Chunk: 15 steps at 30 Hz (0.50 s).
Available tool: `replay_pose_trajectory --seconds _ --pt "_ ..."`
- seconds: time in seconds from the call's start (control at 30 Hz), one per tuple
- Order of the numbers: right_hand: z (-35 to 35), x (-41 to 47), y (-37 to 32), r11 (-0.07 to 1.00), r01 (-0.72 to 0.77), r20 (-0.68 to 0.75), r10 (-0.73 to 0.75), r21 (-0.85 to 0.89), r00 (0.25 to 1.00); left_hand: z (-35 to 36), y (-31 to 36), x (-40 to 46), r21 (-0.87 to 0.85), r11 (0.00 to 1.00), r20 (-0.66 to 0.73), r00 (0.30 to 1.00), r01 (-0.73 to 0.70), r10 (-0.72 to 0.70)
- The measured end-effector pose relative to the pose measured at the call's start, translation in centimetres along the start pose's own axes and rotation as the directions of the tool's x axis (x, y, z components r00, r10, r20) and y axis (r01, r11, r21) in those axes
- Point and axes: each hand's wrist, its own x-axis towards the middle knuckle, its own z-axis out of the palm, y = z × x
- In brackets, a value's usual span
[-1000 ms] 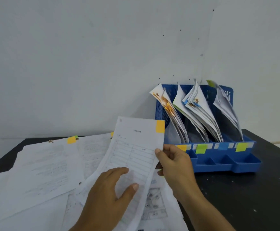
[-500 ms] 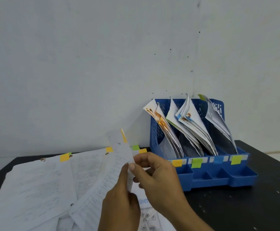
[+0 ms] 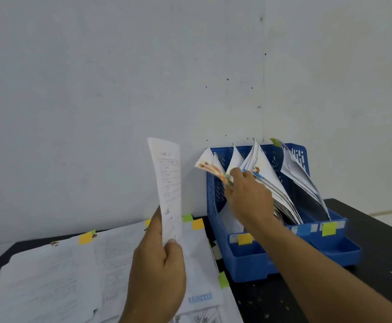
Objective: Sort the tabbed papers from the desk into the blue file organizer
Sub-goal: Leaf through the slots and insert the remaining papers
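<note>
I record a black bench [image 3: 376, 241] against a pale wall, carrying two groups of items. At my left a spread of tabbed papers [image 3: 57, 271] lies flat, with orange and green tabs along its far and right edges. At my right, touching the wall, stands the blue file organizer [image 3: 244, 257], its upright slots already stuffed with leaning sheets and its front lip labelled with coloured tabs. My right hand [image 3: 248, 197] is reached into the organizer's left-hand slots, fingers curled among the sheets there; whether it pinches them or only parts them I cannot tell, since motion blur and the back of the hand hide the fingertips. My left hand [image 3: 157, 269] holds one sheet [image 3: 168, 183] upright, pinched at its lower end between thumb and fingers, its long axis near vertical and its top curling slightly. The deciding relation: the held sheet stands to the left of the organizer, apart from it, with the right hand between it and the slots. I judge the sheet must travel rightward and drop edge-first into the gap the right hand appears to be opening.
</note>
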Motion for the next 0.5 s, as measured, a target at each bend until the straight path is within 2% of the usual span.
replay_pose_trajectory --seconds 0.17,0.37,0.5 --pt "-1.8 2.1 2.1 0.990 -0.084 -0.032 0.088 0.118 0.996 0.8 2.4 2.5 -0.108 0.992 -0.014 0.998 -0.060 0.058" --pt "-3.2 3.3 3.3 0.967 -0.143 -0.023 0.151 0.212 0.988 3.9 3.8 6.1 -0.259 0.964 -0.025 0.998 -0.055 0.050" --pt "-3.5 3.7 3.3 0.960 -0.149 -0.003 0.154 0.238 0.988 6.8 4.1 8.4 -0.242 0.967 -0.039 0.996 -0.084 0.077"
